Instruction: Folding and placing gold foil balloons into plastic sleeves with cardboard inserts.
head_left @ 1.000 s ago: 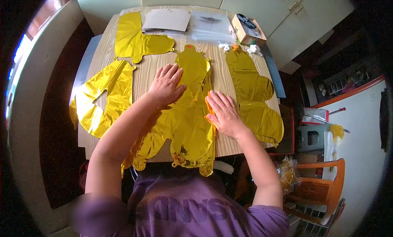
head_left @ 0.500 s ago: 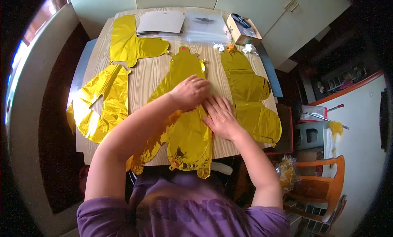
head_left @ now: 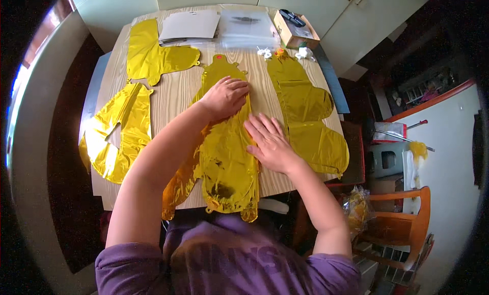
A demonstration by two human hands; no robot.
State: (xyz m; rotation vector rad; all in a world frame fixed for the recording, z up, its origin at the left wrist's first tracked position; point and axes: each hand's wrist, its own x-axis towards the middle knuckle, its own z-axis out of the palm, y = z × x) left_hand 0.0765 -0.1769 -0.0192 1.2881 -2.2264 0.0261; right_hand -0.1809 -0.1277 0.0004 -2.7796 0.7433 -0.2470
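Note:
A flat gold foil balloon [head_left: 229, 157] with a red dot near its far end lies lengthwise in front of me, its near end reaching past the table edge. My left hand [head_left: 224, 97] rests palm down on its upper part, fingers loosely bent toward the right edge, fingertips partly hidden. Lower and to the right, my right hand [head_left: 271, 145] lies flat with fingers stretched, touching the balloon's right edge and the wooden table [head_left: 175, 94]. Creases run through the foil beneath and below my hands.
More flat gold foil balloons lie around: an L-shaped one [head_left: 145, 53] far left, one with a triangular hole [head_left: 137, 122] near left, and a two-lobed one [head_left: 308, 111] right. At the back are grey-white sheets [head_left: 191, 25], clear plastic bags [head_left: 247, 27] and a box [head_left: 298, 35].
My left hand has slid away from me along the balloon, apart from my right hand. The right hand stays by the right edge. The whole view has shifted slightly.

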